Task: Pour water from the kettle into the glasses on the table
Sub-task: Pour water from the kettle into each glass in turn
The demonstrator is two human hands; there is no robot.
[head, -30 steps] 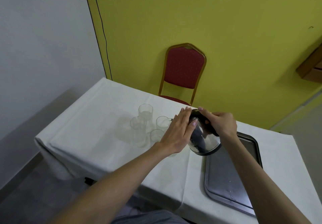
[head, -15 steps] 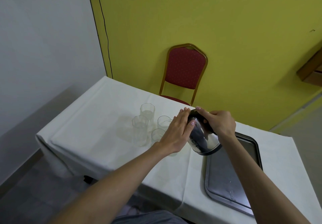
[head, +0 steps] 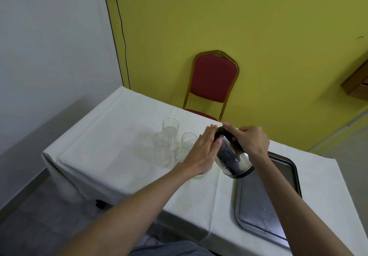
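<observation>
Both hands hold a tilted kettle over the glasses.

The right hand point(head: 250, 141) grips the dark top and handle of the steel kettle point(head: 232, 158), while the left hand point(head: 201, 153) lies flat against its side, fingers straight. The kettle leans toward four clear glasses point(head: 162, 148) clustered on the white-clothed table point(head: 111, 136), its base above the left edge of a metal tray point(head: 258, 206).

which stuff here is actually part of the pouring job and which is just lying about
Part of the job: kettle, tilted, held in the right hand and steadied by the left hand; clear glasses clustered on the table.

Just lying about: metal tray on the table; red chair by the yellow wall.
</observation>
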